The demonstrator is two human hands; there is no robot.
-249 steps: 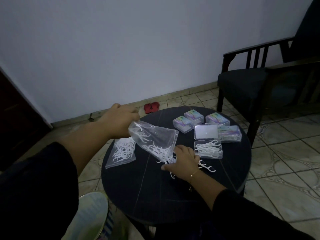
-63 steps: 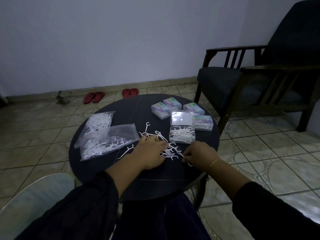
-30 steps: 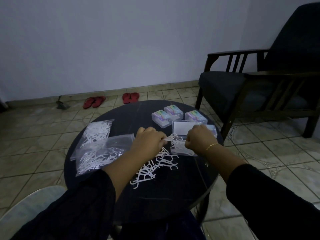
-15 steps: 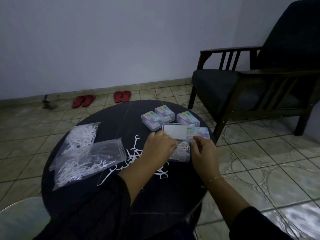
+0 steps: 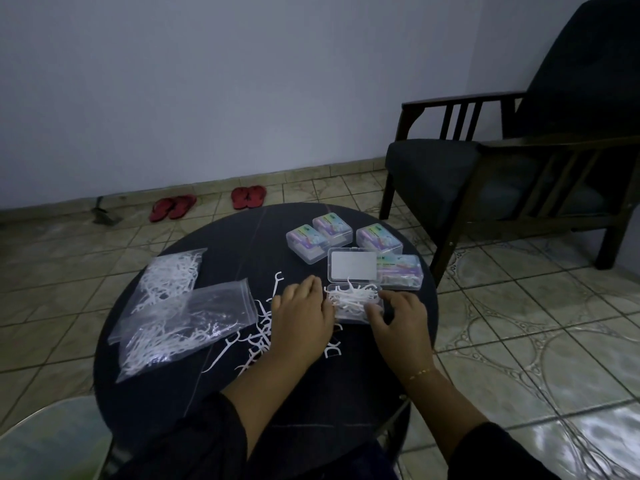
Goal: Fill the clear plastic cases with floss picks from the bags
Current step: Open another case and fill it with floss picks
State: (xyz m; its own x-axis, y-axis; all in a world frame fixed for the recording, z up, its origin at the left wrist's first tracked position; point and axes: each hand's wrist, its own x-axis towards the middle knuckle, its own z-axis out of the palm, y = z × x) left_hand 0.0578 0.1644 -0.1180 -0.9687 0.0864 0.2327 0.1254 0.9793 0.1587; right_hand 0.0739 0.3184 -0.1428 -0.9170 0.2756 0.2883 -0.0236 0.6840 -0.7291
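Four closed cases with coloured labels sit at the far side of the round counter; a fifth, the open case, lies just in front of them, lid propped back.

Change: half a second ago both hands were bunched over the open case, delivering picks. Now they have drawn apart to its two sides and the contents show: a loose heap of floss picks, some poking above the rim. Judgement: this case is near full, and the heap likely needs pressing flat before the lid will shut.

Left hand: palm down, fingers relaxed and nearly straight, resting on the counter just beside the case's left edge, over part of the loose picks scattered there. Holds nothing that I can see.

Right hand: fingers spread, lightly bent, tips touching the case's near right corner. A steadying touch, not a pinch; whether the thumb hooks the wall I cannot tell.

Supply: two clear zip bags at left, the near bag partly overlapping the far bag, both with picks inside.

Off-counter: dark armchair at right, red sandals by the wall.
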